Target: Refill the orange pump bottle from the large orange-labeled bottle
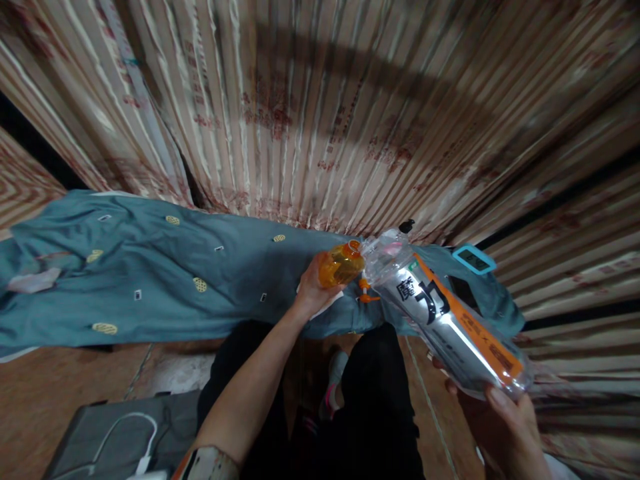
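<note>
My left hand (311,292) is closed around a small orange see-through bottle (345,263) with its cap off, tilted to the right. Gripped near its base by my right hand (505,420), a large clear plastic drink bottle (445,320) with a silver and orange label leans down to the left. Its neck end meets the mouth of the orange bottle; whether liquid passes between them I cannot tell. An orange pump top (367,291) lies on the cloth just below the two mouths. Behind the large bottle's neck a black pump head (407,226) pokes out.
A teal cloth with yellow pineapple prints (240,267) covers the narrow table. On its right side lie a blue-framed digital display (474,260) and a dark phone-like object (464,295). Pleated curtains (300,120) hang behind. A grey case (120,433) with a white cable stands lower left.
</note>
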Demonstrator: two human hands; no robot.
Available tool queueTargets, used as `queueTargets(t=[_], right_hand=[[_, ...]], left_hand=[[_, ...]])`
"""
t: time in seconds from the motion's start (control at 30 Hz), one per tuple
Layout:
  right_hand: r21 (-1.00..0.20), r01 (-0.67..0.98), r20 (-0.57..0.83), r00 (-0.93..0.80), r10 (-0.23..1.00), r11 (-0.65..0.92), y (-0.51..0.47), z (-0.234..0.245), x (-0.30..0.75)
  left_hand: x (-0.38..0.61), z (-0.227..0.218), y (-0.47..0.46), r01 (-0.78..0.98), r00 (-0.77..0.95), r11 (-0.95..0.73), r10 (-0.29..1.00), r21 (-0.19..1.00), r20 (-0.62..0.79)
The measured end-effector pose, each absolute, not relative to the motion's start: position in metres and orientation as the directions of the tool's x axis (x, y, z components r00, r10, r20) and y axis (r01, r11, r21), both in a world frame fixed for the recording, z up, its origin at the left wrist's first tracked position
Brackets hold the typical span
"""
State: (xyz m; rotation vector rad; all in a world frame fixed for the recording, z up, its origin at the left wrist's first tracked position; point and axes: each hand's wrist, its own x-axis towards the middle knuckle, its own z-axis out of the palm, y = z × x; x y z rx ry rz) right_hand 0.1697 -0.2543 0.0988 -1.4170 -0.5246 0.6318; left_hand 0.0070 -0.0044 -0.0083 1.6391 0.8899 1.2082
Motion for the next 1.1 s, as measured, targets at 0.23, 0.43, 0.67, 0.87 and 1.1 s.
queueTargets(t=[0.23, 0.43, 0.67, 0.87, 1.1], right_hand=[[-0.971, -0.237, -0.154, 0.736, 0.659, 0.038, -0.251, 0.094, 0.161], [-0.961, -0.273, -0.186, 0.742, 0.645, 0.037, -0.250, 0.087, 0.163], [-0.976, -0.212, -0.130, 0.729, 0.672, 0.041, -0.250, 0.093, 0.167], [-0.986, -0.152, -0.074, 0.749, 0.658, 0.063, -0.251, 0.098, 0.170], [-0.996, -0.076, -0.029, 0.754, 0.656, 0.044, -0.252, 0.102, 0.172]], left_hand=[[0.006, -0.003, -0.007, 0.087, 0.261, -0.357, 0.909, 0.930, 0.324], [0.007, 0.000, -0.008, 0.080, 0.269, -0.318, 0.919, 0.945, 0.287], [0.008, -0.005, -0.007, 0.084, 0.268, -0.347, 0.910, 0.934, 0.315], [0.009, -0.008, -0.006, 0.096, 0.274, -0.376, 0.900, 0.922, 0.339], [0.007, -0.005, -0.007, 0.072, 0.272, -0.340, 0.911, 0.938, 0.309]])
